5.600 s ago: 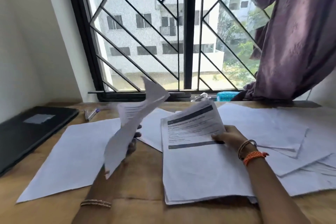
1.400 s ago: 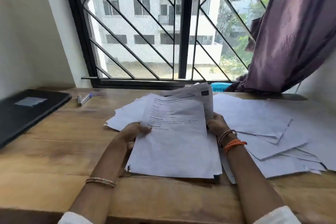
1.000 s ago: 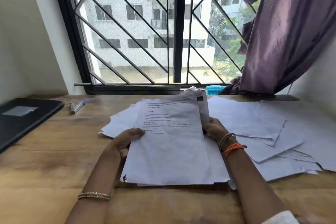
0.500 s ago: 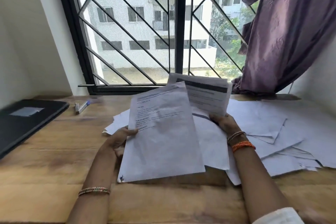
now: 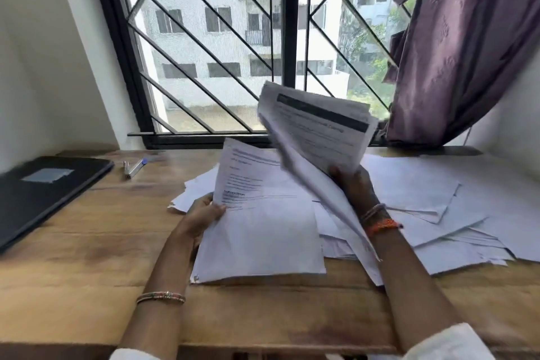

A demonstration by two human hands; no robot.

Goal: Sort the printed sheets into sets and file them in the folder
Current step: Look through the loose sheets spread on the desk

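Observation:
My left hand (image 5: 204, 213) grips the left edge of a set of printed sheets (image 5: 260, 231) whose lower edge rests on the wooden desk (image 5: 87, 242). My right hand (image 5: 350, 184) holds up a second bundle of sheets with a dark header bar (image 5: 318, 128), lifted and fanned above the desk. More loose white sheets (image 5: 423, 193) lie spread over the right half of the desk, and a few sheets (image 5: 193, 193) lie behind my left hand. A black folder (image 5: 43, 193) lies shut at the far left.
A pen (image 5: 134, 168) lies near the window sill beside the folder. A barred window (image 5: 233, 47) runs along the back, with a purple curtain (image 5: 467, 47) hanging at the right. White walls close in both sides.
My right hand has raised its bundle higher and peeled it away to the right from the set in my left hand. Earlier both hands held one combined stack.

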